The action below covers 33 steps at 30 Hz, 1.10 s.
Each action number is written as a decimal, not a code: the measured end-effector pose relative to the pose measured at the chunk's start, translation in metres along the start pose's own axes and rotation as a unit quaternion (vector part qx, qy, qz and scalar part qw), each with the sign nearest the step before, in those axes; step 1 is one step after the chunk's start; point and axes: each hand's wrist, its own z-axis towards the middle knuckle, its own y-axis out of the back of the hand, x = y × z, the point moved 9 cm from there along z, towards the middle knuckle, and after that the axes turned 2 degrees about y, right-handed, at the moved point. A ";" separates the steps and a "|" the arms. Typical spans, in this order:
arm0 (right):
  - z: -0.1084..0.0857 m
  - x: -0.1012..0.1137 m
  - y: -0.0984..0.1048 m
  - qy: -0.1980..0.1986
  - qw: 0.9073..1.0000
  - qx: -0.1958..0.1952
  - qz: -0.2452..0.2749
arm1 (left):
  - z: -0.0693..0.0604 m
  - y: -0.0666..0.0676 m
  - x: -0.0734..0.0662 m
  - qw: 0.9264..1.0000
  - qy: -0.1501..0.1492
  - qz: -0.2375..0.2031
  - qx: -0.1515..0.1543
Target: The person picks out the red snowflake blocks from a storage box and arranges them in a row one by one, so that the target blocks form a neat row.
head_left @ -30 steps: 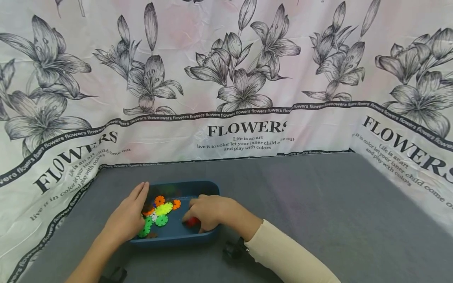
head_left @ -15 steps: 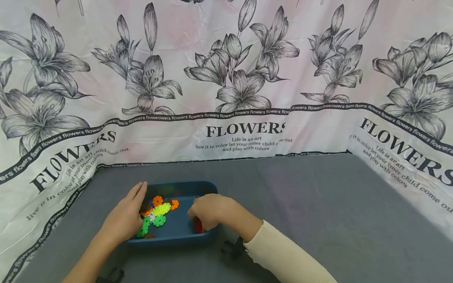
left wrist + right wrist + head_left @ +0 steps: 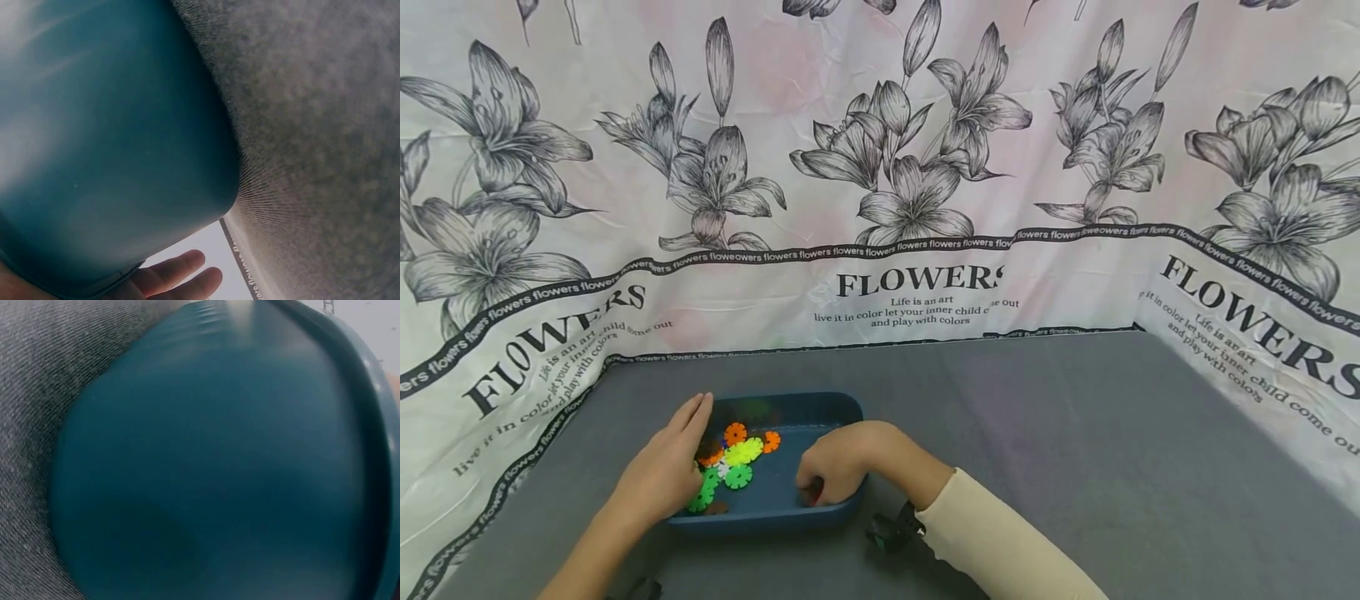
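A dark blue rectangular bin stands on the grey table; its outer wall fills much of the left wrist view. My left hand lies over the bin's left rim, its fingers straight and pointing away from me. Two of those fingertips show past the bin's corner. Inside the bin's right end, my right hand reaches down with curled fingers around a red piece, mostly hidden by the hand. Several notched plastic snowflake discs lie at the left: orange, yellow, green and white.
The grey tabletop extends to the right of the bin. Behind and at both sides hangs a white cloth printed with lilies and lettering. A black wrist strap mount sits below my right wrist.
My right hand has shifted slightly right and toward the bin's near wall, its fingers curling in further around the red piece. The left hand keeps its place on the rim.
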 end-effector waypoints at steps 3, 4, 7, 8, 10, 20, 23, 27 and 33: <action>0.002 0.004 -0.006 0.032 0.997 0.031 0.056 | 0.000 -0.001 0.000 1.000 0.001 -0.001 0.001; 0.002 0.005 -0.007 0.042 0.995 0.040 0.077 | 0.000 -0.001 0.000 1.000 0.001 -0.001 0.001; 0.003 0.006 -0.010 0.059 0.986 0.059 0.142 | 0.000 -0.001 0.000 1.000 0.002 0.000 -0.002; 0.003 0.005 -0.010 0.058 0.984 0.061 0.157 | 0.000 -0.001 0.000 1.000 0.003 0.001 -0.003; 0.002 0.002 -0.011 0.042 0.980 0.064 0.185 | 0.000 -0.001 -0.001 1.000 0.003 0.001 -0.002; 0.005 0.006 -0.005 0.083 0.957 0.026 0.278 | -0.002 0.002 -0.002 1.000 -0.005 0.000 -0.012; 0.005 0.005 -0.001 0.091 0.951 -0.003 0.295 | -0.002 0.002 -0.002 1.000 -0.004 0.000 -0.009; 0.008 -0.002 0.007 0.067 0.964 -0.074 0.245 | -0.001 0.002 -0.002 1.000 -0.002 -0.002 -0.006; 0.002 -0.020 0.025 -0.005 0.949 -0.201 0.245 | -0.002 0.001 -0.001 1.000 0.001 -0.008 0.000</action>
